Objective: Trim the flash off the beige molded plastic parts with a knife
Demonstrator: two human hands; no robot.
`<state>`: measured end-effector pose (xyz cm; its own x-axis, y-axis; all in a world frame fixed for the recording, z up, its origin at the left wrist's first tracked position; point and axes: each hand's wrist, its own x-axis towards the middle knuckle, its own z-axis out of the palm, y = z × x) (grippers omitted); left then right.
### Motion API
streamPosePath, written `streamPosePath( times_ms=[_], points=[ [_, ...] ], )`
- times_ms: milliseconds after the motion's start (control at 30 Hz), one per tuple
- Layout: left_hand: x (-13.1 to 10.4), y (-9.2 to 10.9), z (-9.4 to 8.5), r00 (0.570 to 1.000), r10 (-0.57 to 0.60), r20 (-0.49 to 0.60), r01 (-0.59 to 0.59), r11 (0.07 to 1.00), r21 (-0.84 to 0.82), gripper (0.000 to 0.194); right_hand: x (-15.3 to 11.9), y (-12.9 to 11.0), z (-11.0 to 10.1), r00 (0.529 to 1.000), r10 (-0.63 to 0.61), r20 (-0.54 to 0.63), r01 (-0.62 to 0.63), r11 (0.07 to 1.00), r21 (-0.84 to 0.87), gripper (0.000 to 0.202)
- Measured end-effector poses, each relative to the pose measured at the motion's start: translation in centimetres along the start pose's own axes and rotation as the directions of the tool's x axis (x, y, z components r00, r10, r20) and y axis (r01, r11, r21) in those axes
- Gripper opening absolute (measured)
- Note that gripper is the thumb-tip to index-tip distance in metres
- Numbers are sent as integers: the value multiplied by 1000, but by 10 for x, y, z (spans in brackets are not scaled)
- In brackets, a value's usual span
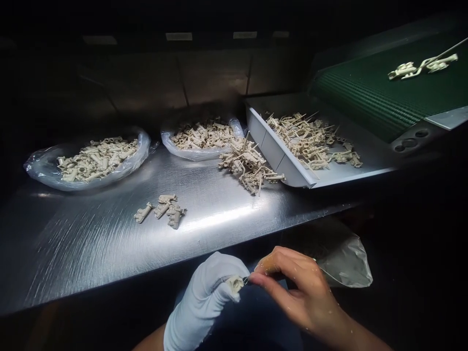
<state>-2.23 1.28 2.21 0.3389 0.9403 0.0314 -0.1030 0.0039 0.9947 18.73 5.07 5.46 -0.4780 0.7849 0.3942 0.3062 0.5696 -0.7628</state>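
Observation:
My left hand, in a white glove, is closed around a small cream moulded plastic part with a hollow end facing me. Bare, my right hand pinches a small dark thin tool between thumb and fingertips. The tool's tip meets the part's right side; most of it is hidden by the fingers, so its kind cannot be made out. Both hands are in front of the metal table's near edge. A few similar loose parts lie on the tabletop beyond my left hand.
Two plastic-lined heaps of parts, a left bag and a middle bag, stand on the metal table. A pile with sprues lies beside a grey chute below a green conveyor. A clear bag hangs at right.

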Motion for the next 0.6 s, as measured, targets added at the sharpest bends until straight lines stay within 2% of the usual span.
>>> streamPosePath(
  times_ms=[100, 200, 300, 333, 400, 467, 500, 533, 600],
  points=[
    [-1, -1, 1, 995, -100, -5, 100, 991, -85, 35, -1, 1, 0, 992, 114, 47, -118, 987, 109, 14],
    [-1, -1, 2, 981, -195, -17, 190, 970, -151, 38, -1, 2, 3, 962, 235, 141, -262, 941, 215, 22],
    [-1, -3, 2, 978, -205, -34, 200, 974, -107, 37, -1, 8, 9, 937, 278, 211, -328, 909, 257, 28],
    [-1, -4, 1, 985, -161, -62, 158, 986, -50, 34, -1, 11, 11, 946, 269, 179, -307, 922, 236, 31],
    [-2, -8, -2, 992, -6, -129, 21, 993, 116, 24, -2, 17, 15, 977, 213, 16, -214, 968, 135, 37],
    [-3, -12, -5, 976, 155, -153, -105, 951, 290, 16, -2, 21, 16, 978, 100, -184, -100, 995, 8, 28],
    [-4, -14, -7, 966, 211, -149, -146, 922, 358, 17, -2, 21, 16, 971, 19, -238, -28, 999, -37, 19],
    [-4, -15, -8, 957, 251, -144, -174, 896, 408, 21, -2, 21, 14, 964, -70, -255, 55, 996, -64, 16],
    [-3, -14, -9, 947, 291, -133, -199, 863, 465, 24, -1, 19, 11, 943, -252, -219, 239, 967, -85, 21]
  ],
)
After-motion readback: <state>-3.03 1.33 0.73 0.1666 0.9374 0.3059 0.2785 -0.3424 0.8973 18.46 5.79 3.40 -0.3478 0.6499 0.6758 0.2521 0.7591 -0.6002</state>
